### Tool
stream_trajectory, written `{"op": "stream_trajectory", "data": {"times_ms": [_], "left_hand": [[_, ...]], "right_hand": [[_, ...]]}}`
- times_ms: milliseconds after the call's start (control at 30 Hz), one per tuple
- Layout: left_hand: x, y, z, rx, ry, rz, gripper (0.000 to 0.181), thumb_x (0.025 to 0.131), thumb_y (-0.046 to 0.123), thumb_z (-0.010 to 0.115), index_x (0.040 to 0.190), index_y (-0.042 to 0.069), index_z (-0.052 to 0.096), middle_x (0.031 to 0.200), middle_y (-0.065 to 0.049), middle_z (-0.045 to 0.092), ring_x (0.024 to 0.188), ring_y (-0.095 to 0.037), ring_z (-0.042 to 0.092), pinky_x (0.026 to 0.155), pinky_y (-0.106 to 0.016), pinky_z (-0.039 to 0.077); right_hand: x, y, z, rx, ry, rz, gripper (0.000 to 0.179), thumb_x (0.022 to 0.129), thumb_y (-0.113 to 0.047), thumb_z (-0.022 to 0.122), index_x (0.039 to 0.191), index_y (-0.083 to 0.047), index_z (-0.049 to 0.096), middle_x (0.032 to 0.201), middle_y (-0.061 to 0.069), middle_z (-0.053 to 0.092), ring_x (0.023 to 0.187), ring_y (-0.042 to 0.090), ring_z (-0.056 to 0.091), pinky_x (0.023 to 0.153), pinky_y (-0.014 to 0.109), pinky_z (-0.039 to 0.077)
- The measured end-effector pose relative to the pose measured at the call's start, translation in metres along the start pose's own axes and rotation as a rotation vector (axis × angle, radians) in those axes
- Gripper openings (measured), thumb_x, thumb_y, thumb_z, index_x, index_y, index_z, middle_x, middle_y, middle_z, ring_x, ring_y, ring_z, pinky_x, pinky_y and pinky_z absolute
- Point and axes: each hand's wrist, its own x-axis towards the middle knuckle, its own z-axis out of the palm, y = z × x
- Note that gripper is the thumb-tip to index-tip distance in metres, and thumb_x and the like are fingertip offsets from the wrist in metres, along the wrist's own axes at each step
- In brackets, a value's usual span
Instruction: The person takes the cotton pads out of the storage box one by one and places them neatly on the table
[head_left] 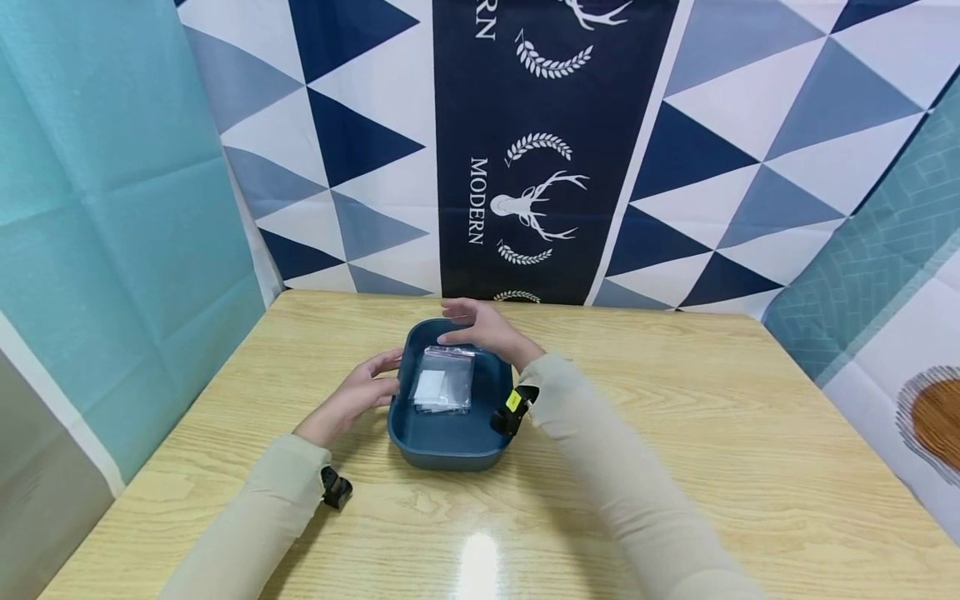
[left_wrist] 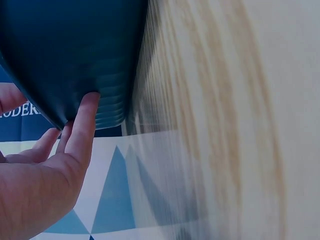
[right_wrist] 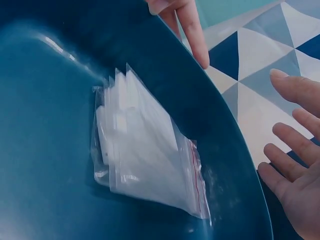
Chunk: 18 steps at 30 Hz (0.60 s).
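A dark blue plastic basin (head_left: pixel 450 460) stands on the wooden table, with several clear zip-lock bags (right_wrist: pixel 145 145) stacked inside it. White pieces show within the bags, and a red line runs along one bag's seal. My left hand (head_left: pixel 363 387) is at the basin's left side; in the left wrist view its fingertips (left_wrist: pixel 90 100) touch the outer wall, fingers fairly straight. Over the basin's far right rim hovers my right hand (head_left: pixel 480 327), fingers spread and relaxed, holding nothing. The right wrist view shows that right hand (right_wrist: pixel 300 170) beside the rim, apart from the bags.
The light wooden table (head_left: pixel 675 433) extends on both sides of the basin. Behind it hangs a cloth (head_left: pixel 360 142) with blue and white triangles and a deer print. A pale teal cloth (head_left: pixel 127 167) hangs at the left.
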Motion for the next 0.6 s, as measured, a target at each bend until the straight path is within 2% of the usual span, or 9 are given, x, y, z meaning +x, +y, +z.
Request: {"op": "stream_trajectory", "data": {"times_ms": [167,400,600], "left_hand": [[-0.001,0.001,0.0,0.002,0.006,-0.011,0.064,0.088,0.006,0.054,0.146,0.008,0.027,0.143,-0.019,0.031,0.117,-0.034,0.049,0.092,-0.043,0.045],[0.001,-0.001,0.0,0.006,0.003,-0.014,0.063,0.089,0.008,0.055,0.146,0.008,0.028,0.143,-0.019,0.032,0.115,-0.034,0.051,0.091,-0.042,0.046],[0.001,-0.001,-0.001,0.007,0.0,-0.012,0.063,0.089,0.009,0.056,0.146,0.008,0.028,0.143,-0.019,0.031,0.115,-0.034,0.051,0.091,-0.042,0.046]], "right_hand": [[0.004,0.001,0.008,0.0,-0.002,0.021,0.061,0.079,-0.013,0.073,0.135,-0.012,0.048,0.132,0.008,0.052,0.121,0.024,0.045,0.1,0.04,0.038],[0.005,0.003,0.014,0.0,0.003,0.06,0.061,0.08,-0.011,0.072,0.135,-0.007,0.047,0.131,0.012,0.051,0.12,0.027,0.046,0.099,0.038,0.038],[0.005,0.008,0.018,-0.001,-0.026,0.121,0.059,0.082,-0.012,0.07,0.136,-0.007,0.047,0.131,0.013,0.05,0.121,0.028,0.045,0.099,0.039,0.038]]}}
